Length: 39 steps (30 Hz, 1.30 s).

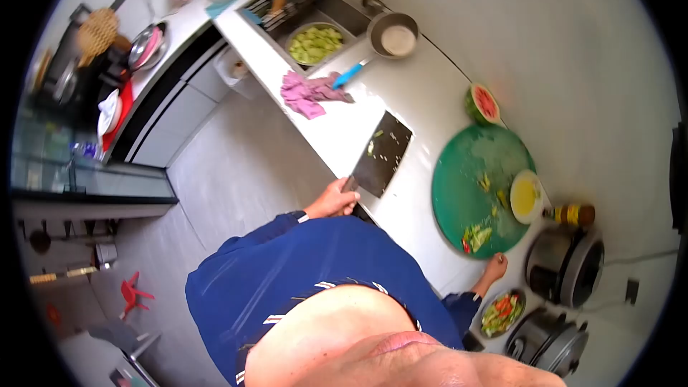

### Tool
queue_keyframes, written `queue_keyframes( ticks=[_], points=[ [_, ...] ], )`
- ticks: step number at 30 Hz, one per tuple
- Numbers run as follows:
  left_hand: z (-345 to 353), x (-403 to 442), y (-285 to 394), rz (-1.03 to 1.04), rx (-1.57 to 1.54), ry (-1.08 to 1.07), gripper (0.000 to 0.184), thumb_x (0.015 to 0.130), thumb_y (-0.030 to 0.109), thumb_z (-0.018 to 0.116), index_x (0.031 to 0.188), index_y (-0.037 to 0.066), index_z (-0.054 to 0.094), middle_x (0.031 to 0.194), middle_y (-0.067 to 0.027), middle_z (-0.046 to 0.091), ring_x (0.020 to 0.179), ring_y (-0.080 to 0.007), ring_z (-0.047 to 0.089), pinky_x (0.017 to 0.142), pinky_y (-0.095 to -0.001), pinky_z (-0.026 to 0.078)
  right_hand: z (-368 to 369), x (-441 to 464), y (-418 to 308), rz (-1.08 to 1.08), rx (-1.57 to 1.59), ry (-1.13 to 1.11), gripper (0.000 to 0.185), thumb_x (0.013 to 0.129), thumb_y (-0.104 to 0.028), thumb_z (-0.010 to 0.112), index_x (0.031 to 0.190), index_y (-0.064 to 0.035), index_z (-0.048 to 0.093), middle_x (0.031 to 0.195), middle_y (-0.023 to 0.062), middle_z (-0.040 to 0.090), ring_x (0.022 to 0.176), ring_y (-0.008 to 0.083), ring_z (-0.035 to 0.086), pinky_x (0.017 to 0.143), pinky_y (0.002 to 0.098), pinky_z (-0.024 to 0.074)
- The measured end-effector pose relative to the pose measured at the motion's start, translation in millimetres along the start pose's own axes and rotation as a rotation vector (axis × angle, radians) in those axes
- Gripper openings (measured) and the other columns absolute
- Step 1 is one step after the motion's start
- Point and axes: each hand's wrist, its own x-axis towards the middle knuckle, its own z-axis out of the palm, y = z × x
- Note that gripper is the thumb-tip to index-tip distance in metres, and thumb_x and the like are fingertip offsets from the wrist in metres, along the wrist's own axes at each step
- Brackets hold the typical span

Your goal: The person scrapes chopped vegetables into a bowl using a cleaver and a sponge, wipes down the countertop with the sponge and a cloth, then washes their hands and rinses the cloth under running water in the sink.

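Observation:
My left hand (333, 201) is wrapped round the handle of a wide, dark cleaver (384, 156), whose blade lies over the white counter with pale bits stuck on it. My right hand (493, 270) is closed at the lower edge of a round green cutting board (462, 193); what its fingers hold, if anything, is too small to tell. On the board are chopped green and red pieces (476, 238) and a white bowl (526, 197) with yellow contents. A bowl of cut vegetables (502, 313) stands just below my right hand.
A sink (344, 11) holds a bowl of green pieces (315, 44). Near it are a pink cloth (308, 94) and a blue-handled pan (393, 34). A cut watermelon (483, 104), a bottle (573, 214) and two cookers (562, 265) line the wall.

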Motion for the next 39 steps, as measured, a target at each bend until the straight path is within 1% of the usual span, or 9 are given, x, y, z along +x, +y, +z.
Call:
queue_keyframes(
  ticks=[7, 10, 13, 16, 19, 22, 27, 32, 39],
  points=[
    [-53.2, -24.2, 18.5, 0.039, -0.253, 0.015, 0.025, 0.084, 0.008, 0.059, 0.103, 0.005, 0.043, 0.067, -0.0028, 0.048, 0.048, -0.0099, 0.047, 0.044, -0.0250, 0.039, -1.0, -19.3, -166.8, -0.324, 0.390, -0.070, 0.024, 0.081, -0.014, 0.063, 0.101, -0.0004, 0.065, 0.085, 0.0082, 0.067, 0.076, 0.0177, 0.061, 0.071, 0.0315, 0.0487],
    [-71.5, -21.1, 31.4, 0.064, -0.373, 0.028, 0.021, 0.085, 0.007, 0.058, 0.099, 0.007, 0.043, 0.069, -0.0033, 0.048, 0.050, -0.0107, 0.046, 0.045, -0.0260, 0.040, 20.8, -25.3, -240.8, -0.298, 0.536, -0.378, 0.021, 0.081, -0.014, 0.066, 0.095, 0.0003, 0.066, 0.082, 0.0045, 0.066, 0.072, 0.0122, 0.057, 0.069, 0.0279, 0.0471],
    [-109.9, -15.6, 48.9, 0.106, -0.433, 0.049, 0.018, 0.086, 0.006, 0.056, 0.098, 0.008, 0.042, 0.071, -0.0037, 0.047, 0.052, -0.0116, 0.047, 0.047, -0.0276, 0.040, 48.8, -64.2, -336.0, -0.443, 0.440, -0.563, 0.024, 0.078, -0.013, 0.065, 0.099, 0.0004, 0.065, 0.085, 0.0094, 0.068, 0.072, 0.0174, 0.062, 0.070, 0.0303, 0.0485],
    [-165.1, -8.8, 69.6, 0.171, -0.446, 0.105, 0.019, 0.086, 0.006, 0.056, 0.099, 0.008, 0.042, 0.069, -0.0046, 0.048, 0.049, -0.0121, 0.047, 0.045, -0.0283, 0.041, 82.1, -110.1, -417.5, -0.928, -0.080, -0.426, 0.031, 0.076, -0.012, 0.065, 0.104, -0.0008, 0.064, 0.089, 0.0159, 0.068, 0.076, 0.0248, 0.066, 0.073, 0.0345, 0.0499],
    [-241.4, 2.8, 88.1, 0.226, -0.474, 0.157, 0.020, 0.085, 0.005, 0.056, 0.099, 0.007, 0.041, 0.068, -0.0054, 0.048, 0.048, -0.0128, 0.048, 0.043, -0.0289, 0.041, 98.2, -169.8, -542.2, -0.892, 0.017, -0.521, 0.038, 0.074, -0.012, 0.063, 0.110, -0.0024, 0.062, 0.095, 0.0205, 0.066, 0.084, 0.0297, 0.066, 0.077, 0.0371, 0.0500],
    [-327.6, 18.9, 107.1, 0.247, -0.449, 0.216, 0.023, 0.085, 0.004, 0.055, 0.101, 0.007, 0.040, 0.067, -0.0061, 0.048, 0.046, -0.0137, 0.048, 0.042, -0.0306, 0.042, 159.8, -225.1, -672.2, -0.815, 0.336, -0.779, 0.040, 0.079, -0.007, 0.060, 0.118, -0.0037, 0.058, 0.103, 0.0157, 0.066, 0.095, 0.0229, 0.065, 0.080, 0.0337, 0.0505],
    [-440.4, 24.7, 162.2, 0.212, -0.474, 0.297, 0.022, 0.086, 0.005, 0.053, 0.103, 0.006, 0.040, 0.066, -0.0062, 0.049, 0.045, -0.0137, 0.047, 0.041, -0.0304, 0.042, 308.4, -338.8, -904.4, -1.093, 0.346, -0.959, 0.043, 0.076, -0.019, 0.067, 0.115, -0.0029, 0.059, 0.103, 0.0182, 0.064, 0.097, 0.0281, 0.063, 0.082, 0.0345, 0.0485],
    [-515.2, 41.6, 192.1, 0.201, -0.491, 0.410, 0.025, 0.086, 0.004, 0.052, 0.108, 0.006, 0.040, 0.065, -0.0061, 0.048, 0.045, -0.0144, 0.045, 0.042, -0.0295, 0.042, 435.1, -439.4, -1050.4, -1.212, 0.236, -0.742, 0.032, 0.076, -0.024, 0.063, 0.100, -0.0025, 0.062, 0.092, 0.0179, 0.065, 0.089, 0.0346, 0.062, 0.076, 0.0423, 0.0484],
    [-556.2, 46.4, 197.7, 0.178, -0.634, 0.490, 0.025, 0.087, 0.002, 0.049, 0.109, 0.007, 0.038, 0.064, -0.0064, 0.046, 0.045, -0.0149, 0.044, 0.041, -0.0296, 0.040, 555.6, -484.0, -1087.1, -1.210, -0.230, -0.543, 0.019, 0.079, -0.022, 0.057, 0.082, -0.0073, 0.068, 0.084, 0.0130, 0.068, 0.086, 0.0335, 0.064, 0.070, 0.0438, 0.0497]
  ],
)
